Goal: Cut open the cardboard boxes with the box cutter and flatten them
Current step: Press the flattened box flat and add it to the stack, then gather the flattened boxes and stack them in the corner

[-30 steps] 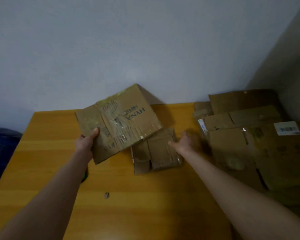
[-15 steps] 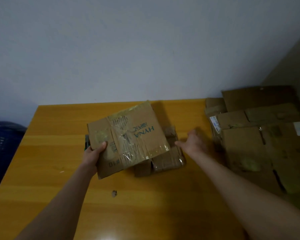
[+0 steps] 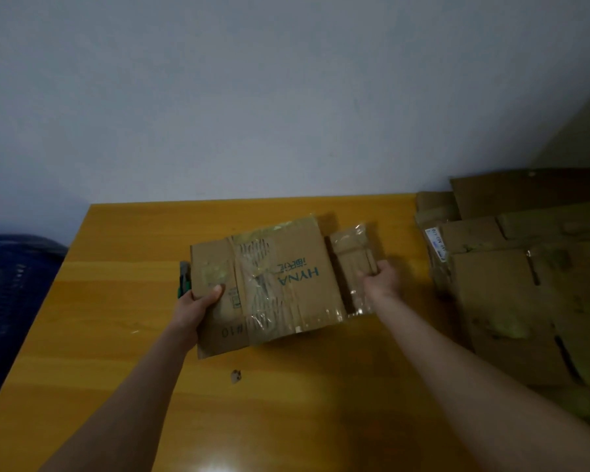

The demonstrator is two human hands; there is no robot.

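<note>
HYNA box (image 3: 286,267) coming down flat onto table (image 3: 286,403), left hand (image 3: 198,303) pinching its left edge. Right hand (image 3: 382,279) curling fingers round small taped box (image 3: 349,253), just right of it. Flat-box pile (image 3: 508,284) waiting further right, nearer right hand.

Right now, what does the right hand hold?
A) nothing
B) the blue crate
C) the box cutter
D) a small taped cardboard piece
D: the right hand grips the small taped cardboard piece beside the big printed box.
</note>
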